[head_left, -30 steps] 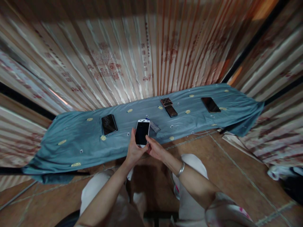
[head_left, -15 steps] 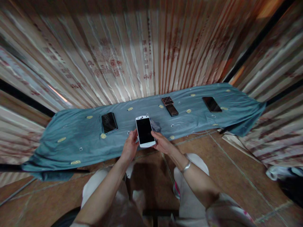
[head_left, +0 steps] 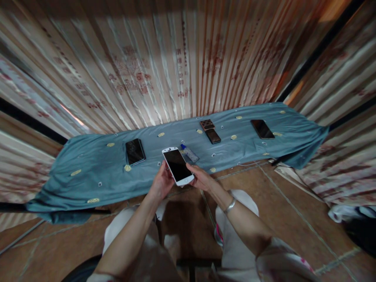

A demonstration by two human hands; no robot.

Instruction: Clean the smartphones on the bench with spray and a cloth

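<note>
Steadying the white phone (head_left: 178, 166) over the near edge of the table (head_left: 88, 156) needs even pressure from left hand (head_left: 162, 182) and right hand (head_left: 201, 178), both with fingers clamped on its lower sides.

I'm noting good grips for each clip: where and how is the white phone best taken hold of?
Probably by the lower half of its two long edges, one hand from each side. The white phone is a thin, flat slab, its screen facing up and its lower end toward the person. The left hand and right hand hold it there, leaving most of the screen uncovered.
</note>
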